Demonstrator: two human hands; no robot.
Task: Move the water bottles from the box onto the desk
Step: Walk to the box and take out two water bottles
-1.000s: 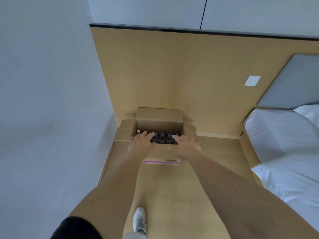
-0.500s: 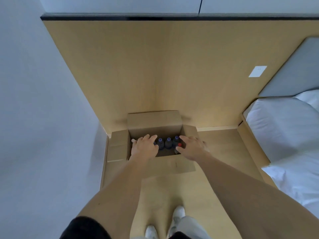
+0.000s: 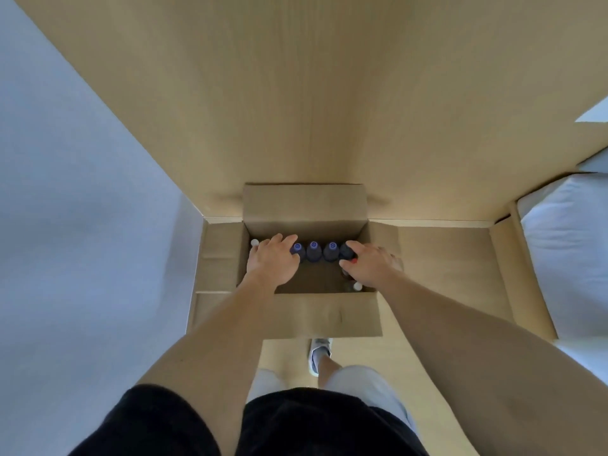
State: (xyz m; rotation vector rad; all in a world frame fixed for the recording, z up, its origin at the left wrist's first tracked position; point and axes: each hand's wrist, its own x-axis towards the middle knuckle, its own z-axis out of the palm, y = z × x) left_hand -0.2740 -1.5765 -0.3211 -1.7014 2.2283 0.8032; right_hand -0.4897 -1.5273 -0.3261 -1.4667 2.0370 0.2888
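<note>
- Reaching into an open brown cardboard box on the pale wood floor, flaps folded out, with a row of dark, purple-capped water bottles upright along its far wall.
- Left hand laid over the row's left end, fingers gently bent above a cap; whether it actually grips a bottle cannot be told.
- Right hand wrapped round the dark rightmost bottle, thumb and fingers curled about its neck.
- Best done, judging by the tight packing, by gripping below the cap and lifting straight up, clear of neighbours and the box wall.
- Corrugated board matte and creased; caps smooth, round, likely slippery plastic.
- Two small white-capped bottles, one at the far left corner, another near the front right.
- No desk in view.
</note>
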